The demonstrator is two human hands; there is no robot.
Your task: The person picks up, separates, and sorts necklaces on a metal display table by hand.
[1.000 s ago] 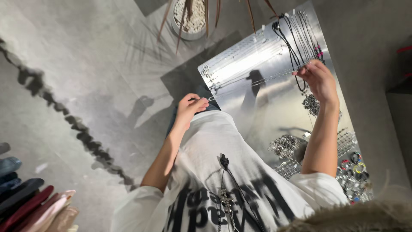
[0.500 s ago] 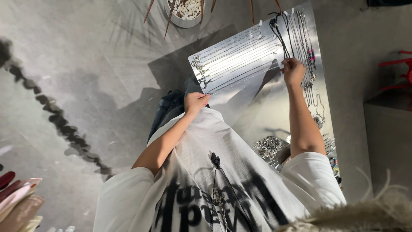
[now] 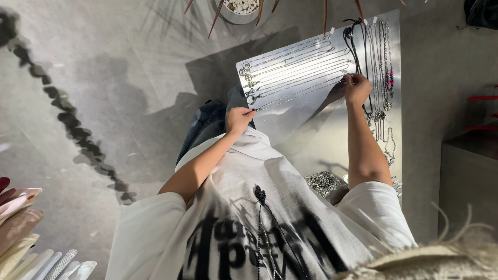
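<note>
Cloth fills the near part of the view: a white T-shirt (image 3: 249, 228) with dark print, and a dark cord pendant (image 3: 260, 195) hanging down its front. Beyond the hem, dark jeans (image 3: 207, 124) show above the grey concrete floor (image 3: 104, 78).

From the sleeves both bare arms reach forward. The left hand (image 3: 238, 118) is curled nearly closed at the near corner of a shiny metal display panel (image 3: 311, 119), its fingertips pinched on the clasp end of a thin silver chain (image 3: 298, 92). That chain runs taut across the panel to the right hand (image 3: 358, 87), which is likewise curled, with thumb and fingers nipping the chain's other end. The chain lies as the nearest of a row of silver chains (image 3: 290, 65) laid side by side across the panel, each with a ring clasp at the left end.

Just beyond the right hand, dark cord necklaces (image 3: 358, 46) and beaded strands (image 3: 386, 67) hang along the panel's right edge. Near the right elbow a heap of silver jewellery (image 3: 322, 182) rests on the surface.

At lower left, folded garments (image 3: 21, 233) in pink and cream sit stacked. Farthest off, a pot of white pebbles (image 3: 239, 7) with brown plant leaves stands on the floor.
</note>
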